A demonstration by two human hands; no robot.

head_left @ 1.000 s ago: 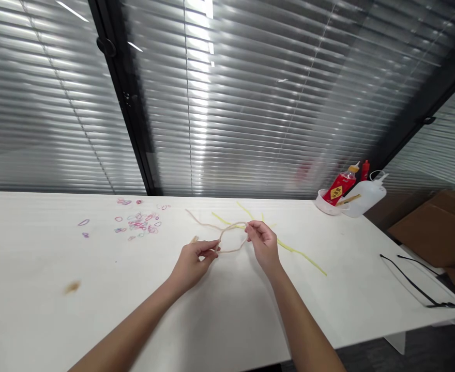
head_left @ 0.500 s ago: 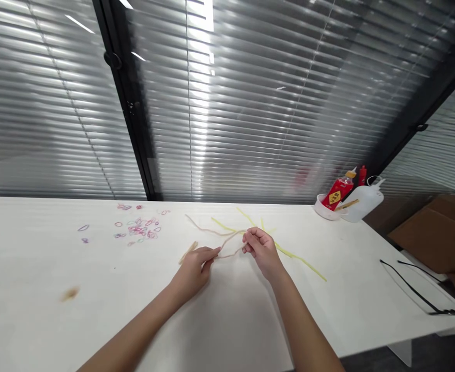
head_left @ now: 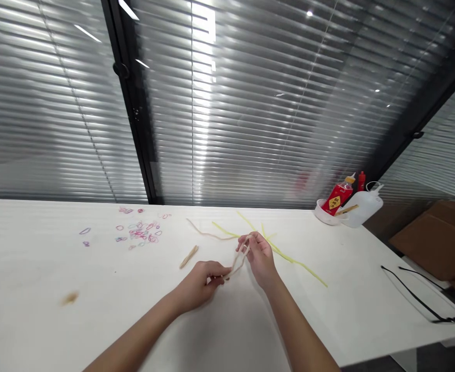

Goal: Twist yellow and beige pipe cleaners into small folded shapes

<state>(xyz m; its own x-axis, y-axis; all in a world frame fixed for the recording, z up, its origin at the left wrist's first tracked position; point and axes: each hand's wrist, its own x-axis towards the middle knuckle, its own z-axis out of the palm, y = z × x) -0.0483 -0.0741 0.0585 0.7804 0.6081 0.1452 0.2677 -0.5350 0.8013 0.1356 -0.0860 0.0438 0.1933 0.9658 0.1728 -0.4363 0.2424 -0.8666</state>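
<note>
A beige strand that looks like a pipe cleaner (head_left: 238, 269) is bent into a narrow loop between my hands. My left hand (head_left: 202, 283) pinches the loop's lower end, thumb against fingers. At the upper end my right hand (head_left: 259, 257) has it between thumb and fingertips. Another beige strand (head_left: 208, 234) runs off to the left from behind the right fingers; whether it joins the loop is hidden. Several yellow pipe cleaners (head_left: 285, 256) lie crossed on the table beyond and beside my right hand. A small tan bundle (head_left: 189, 257) lies above my left hand.
Small coloured elastic bands (head_left: 142, 232) are scattered at the left of the white table (head_left: 134, 289). At the back right stand a white bowl (head_left: 325, 217), a red bottle (head_left: 338, 198) and a translucent squeeze bottle (head_left: 363, 207). Glasses (head_left: 413, 292) lie at the right edge, near cardboard (head_left: 429, 237).
My left hand has moved right and nearer to me, away from the tan bundle. The loop between my hands has become narrower and steeper. My right hand has shifted slightly.
</note>
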